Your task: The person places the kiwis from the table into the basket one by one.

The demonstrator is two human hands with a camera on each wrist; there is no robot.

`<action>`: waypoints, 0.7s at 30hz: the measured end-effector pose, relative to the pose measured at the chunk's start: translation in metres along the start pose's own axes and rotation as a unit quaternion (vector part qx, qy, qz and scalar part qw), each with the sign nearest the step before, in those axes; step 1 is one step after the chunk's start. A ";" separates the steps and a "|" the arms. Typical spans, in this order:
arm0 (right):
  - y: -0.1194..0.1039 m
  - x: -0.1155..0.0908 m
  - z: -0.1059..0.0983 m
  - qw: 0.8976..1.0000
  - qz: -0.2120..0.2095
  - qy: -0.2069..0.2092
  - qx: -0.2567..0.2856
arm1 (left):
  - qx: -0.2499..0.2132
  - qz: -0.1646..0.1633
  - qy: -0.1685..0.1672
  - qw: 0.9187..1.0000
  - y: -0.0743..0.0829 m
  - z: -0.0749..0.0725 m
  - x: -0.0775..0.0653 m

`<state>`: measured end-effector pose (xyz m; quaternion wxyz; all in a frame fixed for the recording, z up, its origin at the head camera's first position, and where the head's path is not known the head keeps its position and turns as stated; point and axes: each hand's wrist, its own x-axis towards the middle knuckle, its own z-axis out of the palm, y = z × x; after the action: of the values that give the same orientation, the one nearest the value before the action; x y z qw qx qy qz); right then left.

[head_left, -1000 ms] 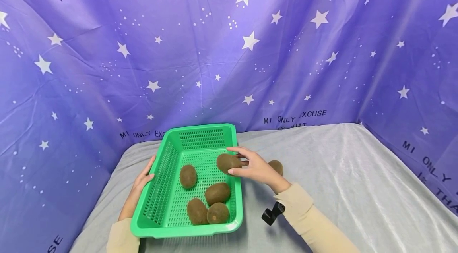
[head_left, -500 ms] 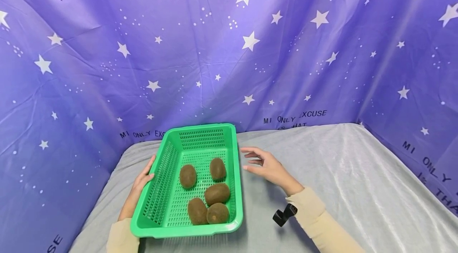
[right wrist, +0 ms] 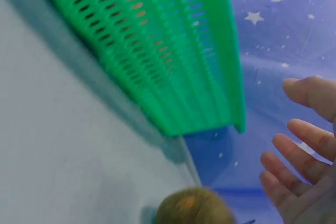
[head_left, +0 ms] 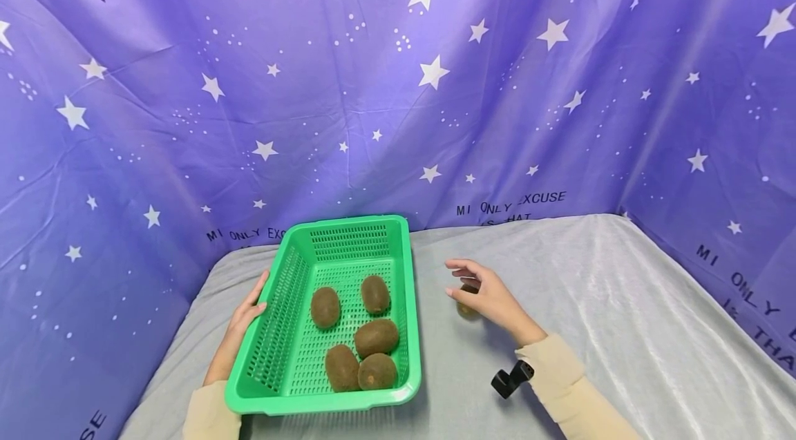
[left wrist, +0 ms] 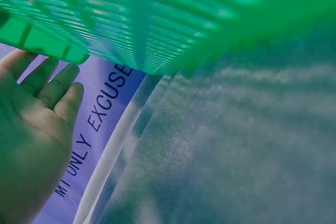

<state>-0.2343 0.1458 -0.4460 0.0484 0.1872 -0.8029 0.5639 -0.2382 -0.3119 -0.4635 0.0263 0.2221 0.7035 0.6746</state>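
A green plastic basket (head_left: 409, 343) holds several brown kiwis, one of them a kiwi (head_left: 325, 308) left of the others. At its left rim my left hand (head_left: 245, 316) holds on, thumb at the top edge. In the left wrist view the left hand's fingers (left wrist: 55, 90) reach up under the rim. Right of the basket, my right hand (head_left: 488, 298) hovers around a loose kiwi (head_left: 468, 309) on the cloth, partly hidden behind the thumb. The right wrist view shows that kiwi (right wrist: 194, 208) apart from the spread fingers (right wrist: 299, 156), which hold nothing.
A grey cloth (head_left: 591, 288) covers the table. Behind and beside it hangs a purple curtain (head_left: 373, 81) with white stars and lettering. A black wrist device (head_left: 513, 379) sits by my right sleeve.
My right hand let go of a kiwi in the basket's right side, then moved out over the rim to the right, to the loose kiwi. The left hand stayed at the rim.
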 end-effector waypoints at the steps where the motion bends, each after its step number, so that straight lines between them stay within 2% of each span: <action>1: 0.003 -0.001 -0.001 1.000 0.002 0.006 -0.011 | 0.000 0.003 -0.001 1.000 0.000 0.000 0.000; 6: 0.015 -0.006 -0.004 0.997 0.020 0.047 -0.063 | -0.001 -0.001 0.000 1.000 0.000 0.001 0.000; 12: 0.025 -0.006 -0.009 0.994 0.049 0.080 -0.057 | -0.003 -0.013 0.006 1.000 0.001 0.000 -0.001; 16: 0.030 -0.008 -0.009 0.994 0.070 0.069 -0.040 | -0.007 -0.016 0.004 1.000 0.001 0.001 -0.002; 21: 0.034 -0.010 -0.008 0.994 0.096 0.029 -0.037 | -0.008 -0.011 0.001 1.000 0.002 0.001 -0.002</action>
<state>-0.2384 0.1659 -0.4763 0.0242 0.0905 -0.8356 0.5414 -0.2356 -0.3113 -0.4622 0.0353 0.2133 0.7003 0.6803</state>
